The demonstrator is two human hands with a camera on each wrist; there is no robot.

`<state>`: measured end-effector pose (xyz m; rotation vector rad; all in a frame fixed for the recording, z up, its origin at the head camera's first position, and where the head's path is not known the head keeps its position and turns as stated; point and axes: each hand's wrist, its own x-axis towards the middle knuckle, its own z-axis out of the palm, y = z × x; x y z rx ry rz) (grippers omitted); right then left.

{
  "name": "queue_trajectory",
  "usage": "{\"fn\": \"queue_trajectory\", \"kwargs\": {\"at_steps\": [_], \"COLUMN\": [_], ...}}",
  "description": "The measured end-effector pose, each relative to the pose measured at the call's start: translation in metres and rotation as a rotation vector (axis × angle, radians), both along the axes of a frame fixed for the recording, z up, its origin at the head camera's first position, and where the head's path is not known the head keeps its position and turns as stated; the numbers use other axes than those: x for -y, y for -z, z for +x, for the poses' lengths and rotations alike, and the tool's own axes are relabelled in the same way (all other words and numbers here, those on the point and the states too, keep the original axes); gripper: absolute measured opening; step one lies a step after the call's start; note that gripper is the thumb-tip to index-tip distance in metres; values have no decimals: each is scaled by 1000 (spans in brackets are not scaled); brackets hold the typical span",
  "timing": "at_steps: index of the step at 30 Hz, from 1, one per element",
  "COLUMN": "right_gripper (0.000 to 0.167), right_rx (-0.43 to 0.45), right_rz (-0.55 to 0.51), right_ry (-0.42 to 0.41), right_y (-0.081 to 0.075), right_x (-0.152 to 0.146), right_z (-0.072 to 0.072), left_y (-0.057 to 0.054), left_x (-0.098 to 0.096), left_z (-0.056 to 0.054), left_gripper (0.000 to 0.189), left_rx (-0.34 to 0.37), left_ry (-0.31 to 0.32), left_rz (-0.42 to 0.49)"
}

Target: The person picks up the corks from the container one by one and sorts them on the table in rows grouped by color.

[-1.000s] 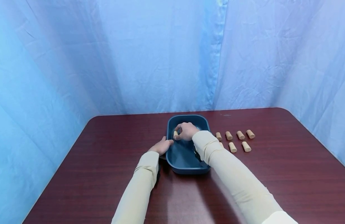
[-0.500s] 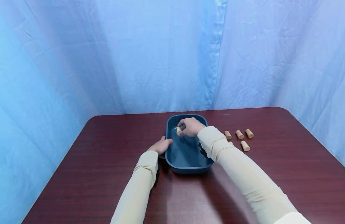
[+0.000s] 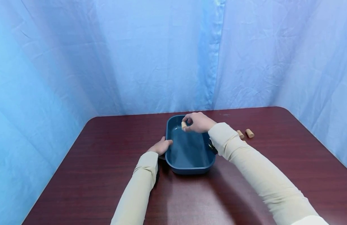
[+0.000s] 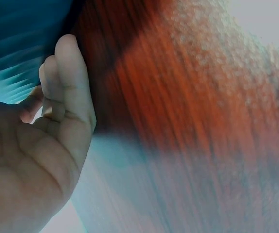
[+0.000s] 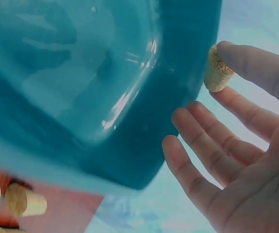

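A dark blue plastic basin (image 3: 190, 170) stands at the middle of the table. My left hand (image 3: 161, 146) holds its left wall, the thumb over the rim and the fingers outside; in the left wrist view the hand (image 4: 57, 126) lies along the basin's side. Over the far part of the basin, my right hand (image 3: 200, 122) pinches a tapered cork stopper (image 3: 184, 125) between thumb and index finger. The right wrist view shows that cork (image 5: 218, 73) above the basin's rim, the other fingers of the right hand (image 5: 246, 141) spread loosely.
More corks lie on the table right of the basin, such as one cork (image 3: 249, 133) and a cork beside it (image 3: 240, 134). The right sleeve (image 3: 246, 156) covers part of that group. A pale blue curtain (image 3: 162, 62) hangs behind the dark red table (image 3: 106, 172).
My right hand, with the cork pinched in it, has moved right and toward the basin's far end. Its sleeve now covers more of the corks on the table. The left hand stays at the rim.
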<state>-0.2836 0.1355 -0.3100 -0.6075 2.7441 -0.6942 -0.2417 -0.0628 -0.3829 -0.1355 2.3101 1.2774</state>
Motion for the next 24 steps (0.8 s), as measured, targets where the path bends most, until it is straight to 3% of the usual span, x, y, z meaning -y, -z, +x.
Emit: {"fn": "queue_trajectory", "kwargs": {"at_steps": [12,24], "right_gripper": [46,44], "right_rx": [-37,-52], "right_rz": [-14,-5], "right_ry": [23,33], "right_y": [-10,-6], "right_x": [-28,-66], "right_z": [10,20], "left_y": [0,0], "left_x": [3,4], "left_z": [1,3], "left_gripper": [71,78], "left_rx": [-11,4], "left_ry": [21,17], "left_rz": [50,15]}}
